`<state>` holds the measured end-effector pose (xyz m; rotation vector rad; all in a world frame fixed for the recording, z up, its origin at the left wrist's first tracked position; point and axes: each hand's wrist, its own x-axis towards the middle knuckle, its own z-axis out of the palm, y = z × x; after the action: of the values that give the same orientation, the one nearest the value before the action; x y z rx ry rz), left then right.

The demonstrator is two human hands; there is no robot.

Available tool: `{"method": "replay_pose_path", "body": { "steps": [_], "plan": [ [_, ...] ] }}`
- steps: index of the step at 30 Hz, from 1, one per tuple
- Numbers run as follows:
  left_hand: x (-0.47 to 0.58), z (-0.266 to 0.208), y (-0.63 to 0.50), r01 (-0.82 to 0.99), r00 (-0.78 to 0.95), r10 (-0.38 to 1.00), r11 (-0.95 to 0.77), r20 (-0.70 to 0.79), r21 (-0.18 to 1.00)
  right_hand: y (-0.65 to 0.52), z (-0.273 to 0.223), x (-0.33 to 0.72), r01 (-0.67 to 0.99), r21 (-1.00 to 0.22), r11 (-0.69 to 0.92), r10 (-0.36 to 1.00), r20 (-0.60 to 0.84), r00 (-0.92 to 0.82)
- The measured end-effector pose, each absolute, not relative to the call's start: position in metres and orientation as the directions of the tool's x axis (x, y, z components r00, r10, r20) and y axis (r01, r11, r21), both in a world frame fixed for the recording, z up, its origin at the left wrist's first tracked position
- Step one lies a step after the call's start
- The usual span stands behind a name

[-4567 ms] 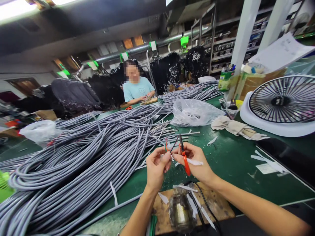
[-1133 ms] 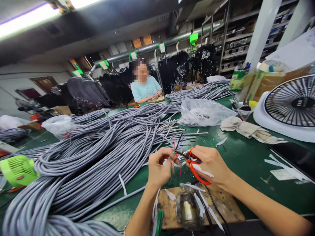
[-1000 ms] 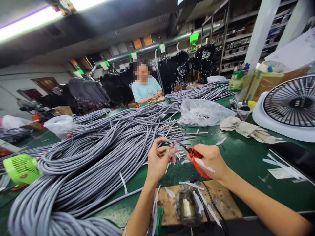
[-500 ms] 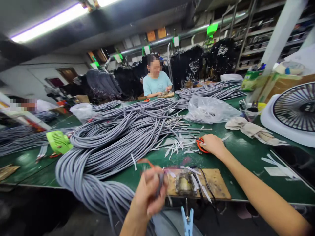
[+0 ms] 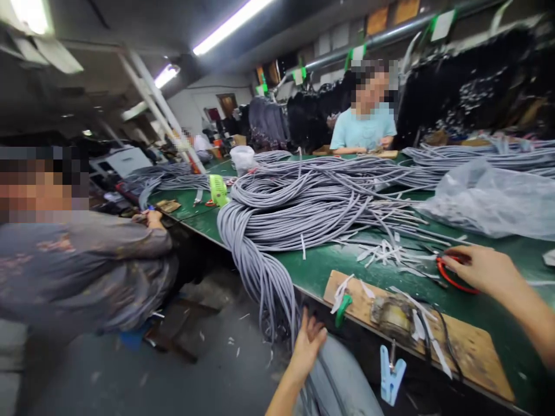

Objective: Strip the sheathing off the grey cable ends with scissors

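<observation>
My left hand [image 5: 309, 338] is low by my lap, fingers spread, beside the grey cables [image 5: 271, 283] that hang over the table edge. Whether its fingertips touch them I cannot tell. Over the table at the right, my right hand [image 5: 489, 270] has its fingers closed on the red-orange loop handles of a pair of scissors [image 5: 455, 277]. Left of the scissors lie white strips [image 5: 384, 253] in a loose pile. A large looped bundle of grey cables [image 5: 303, 216] covers the table behind them.
At the table edge a wooden board [image 5: 470, 352] bears a taped, coil-like device [image 5: 393, 316]; a blue clip [image 5: 391, 375] hangs below it. A clear plastic bag [image 5: 494, 199] lies at the right. One co-worker [image 5: 366, 124] sits opposite, another [image 5: 87, 260] at the left.
My view has turned left. My left hand has let go of the grey cable piece it held up and dropped beside the hanging cables. My right hand stays on the scissors.
</observation>
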<state>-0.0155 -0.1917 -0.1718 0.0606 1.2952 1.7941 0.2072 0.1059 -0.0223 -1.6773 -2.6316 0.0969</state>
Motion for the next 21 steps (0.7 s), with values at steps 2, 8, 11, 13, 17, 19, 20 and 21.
{"method": "replay_pose_path", "body": {
  "steps": [2,8,11,13,17,19,20,21],
  "plan": [
    [-0.036,-0.179,-0.205,-0.610,-0.730,0.532,-0.225,-0.428,0.760,0.108,-0.025,0.207,0.895,-0.085,0.438,0.895,-0.047,-0.443],
    [-0.141,-0.150,-0.266,-0.523,-0.850,0.337,-0.442,-0.406,0.728,0.102,-0.019,0.204,0.904,-0.094,0.417,0.893,-0.142,-0.427],
    [-0.194,-0.135,-0.278,-0.473,-0.881,0.256,-0.476,-0.397,0.742,0.097,-0.014,0.199,0.907,-0.088,0.412,0.891,-0.167,-0.421],
    [-0.217,-0.133,-0.278,-0.466,-0.885,0.225,-0.452,-0.408,0.761,0.098,-0.015,0.197,0.913,-0.088,0.397,0.893,-0.191,-0.407],
    [-0.213,-0.151,-0.272,-0.509,-0.855,0.289,-0.302,-0.431,0.806,0.110,-0.031,0.197,0.912,-0.082,0.401,0.895,-0.177,-0.409],
    [-0.187,-0.164,-0.272,-0.552,-0.803,0.372,-0.168,-0.466,0.817,0.116,-0.042,0.198,0.895,-0.090,0.437,0.887,-0.123,-0.445],
    [-0.170,-0.169,-0.273,-0.574,-0.759,0.428,-0.083,-0.491,0.815,0.118,-0.046,0.199,0.881,-0.091,0.465,0.882,-0.037,-0.470],
    [-0.151,-0.172,-0.273,-0.593,-0.697,0.490,0.017,-0.524,0.805,0.119,-0.049,0.199,0.862,-0.092,0.498,0.867,0.054,-0.495]
  ]
}}
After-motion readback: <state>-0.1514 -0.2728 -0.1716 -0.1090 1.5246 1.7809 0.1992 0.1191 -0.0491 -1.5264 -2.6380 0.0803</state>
